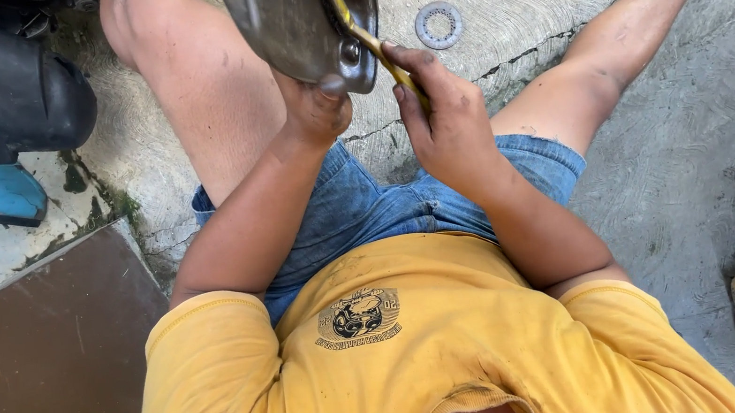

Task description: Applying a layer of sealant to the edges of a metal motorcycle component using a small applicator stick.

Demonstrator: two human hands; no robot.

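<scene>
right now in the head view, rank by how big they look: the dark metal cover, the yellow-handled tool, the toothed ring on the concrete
1. dark metal cover, held by the left hand, though it is closer to the camera
2. yellow-handled tool, in the right hand
3. toothed ring, smallest but farther away

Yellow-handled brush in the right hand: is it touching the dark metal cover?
Touching. The head view shows the yellow-handled brush, gripped by the right hand, lying across the dark metal cover, which the left hand holds up.
</scene>
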